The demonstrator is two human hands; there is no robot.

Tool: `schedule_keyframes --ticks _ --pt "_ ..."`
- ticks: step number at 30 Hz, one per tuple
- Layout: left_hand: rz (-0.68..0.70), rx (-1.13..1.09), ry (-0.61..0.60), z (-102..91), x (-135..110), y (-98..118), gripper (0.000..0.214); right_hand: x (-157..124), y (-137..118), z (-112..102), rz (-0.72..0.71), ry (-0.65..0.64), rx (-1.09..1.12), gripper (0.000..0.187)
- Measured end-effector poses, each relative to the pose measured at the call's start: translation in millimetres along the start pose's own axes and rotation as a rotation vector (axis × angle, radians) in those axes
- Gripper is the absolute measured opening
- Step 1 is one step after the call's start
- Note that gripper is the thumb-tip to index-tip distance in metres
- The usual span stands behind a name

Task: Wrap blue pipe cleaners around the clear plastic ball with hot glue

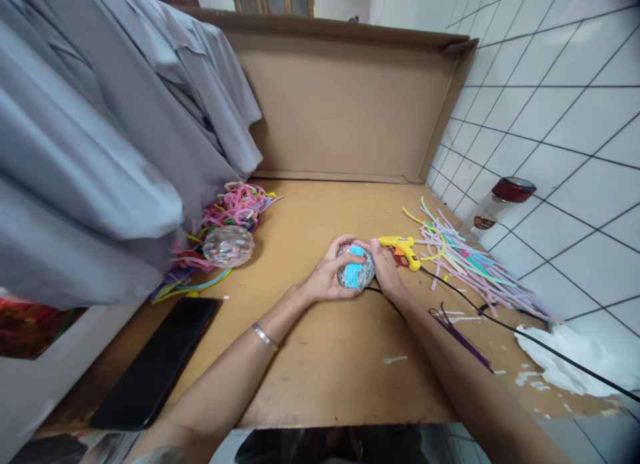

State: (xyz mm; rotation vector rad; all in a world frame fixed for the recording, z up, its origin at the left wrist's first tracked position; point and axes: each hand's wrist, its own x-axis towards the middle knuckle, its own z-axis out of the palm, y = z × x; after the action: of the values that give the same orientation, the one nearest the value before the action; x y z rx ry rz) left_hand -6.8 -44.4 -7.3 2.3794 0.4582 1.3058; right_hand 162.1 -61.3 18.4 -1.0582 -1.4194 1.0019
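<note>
No text is legible: the blue label (355, 268) on the ball (369, 272) and the mark (484, 223) on the jar (495, 207) are blurred

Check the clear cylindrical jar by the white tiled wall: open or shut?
Shut: a dark red round lid covers the top of the jar. How tightly, cannot tell.

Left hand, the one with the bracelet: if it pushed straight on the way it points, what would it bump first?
The round blue-labelled thing that the left hand holds; just past that, probably the right hand, though depth is hard to judge.
</note>
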Motion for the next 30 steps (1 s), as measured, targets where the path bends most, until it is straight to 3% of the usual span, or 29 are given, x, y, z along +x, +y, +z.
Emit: schedule_keyframes --ticks 7,18,23,30 --pt "0.041 0.046 -0.019 0.4 0 4 0.054 7 19 -8 0.164 0.040 -0.099 0.085" --pt "-0.037 -0.008 0.014 2.3 -1 -3 0.060 -7 -7 0 -0.090 0.008 -0.142 0.068" --pt "-0.006 -0.005 0.044 3.0 -1 -1 0.057 -6 -5 0 -0.106 -0.004 -0.121 0.064" --pt "0.072 0.125 -0.009 3.2 -1 3 0.056 -1 -6 -4 0.074 -0.015 0.038 0.072"
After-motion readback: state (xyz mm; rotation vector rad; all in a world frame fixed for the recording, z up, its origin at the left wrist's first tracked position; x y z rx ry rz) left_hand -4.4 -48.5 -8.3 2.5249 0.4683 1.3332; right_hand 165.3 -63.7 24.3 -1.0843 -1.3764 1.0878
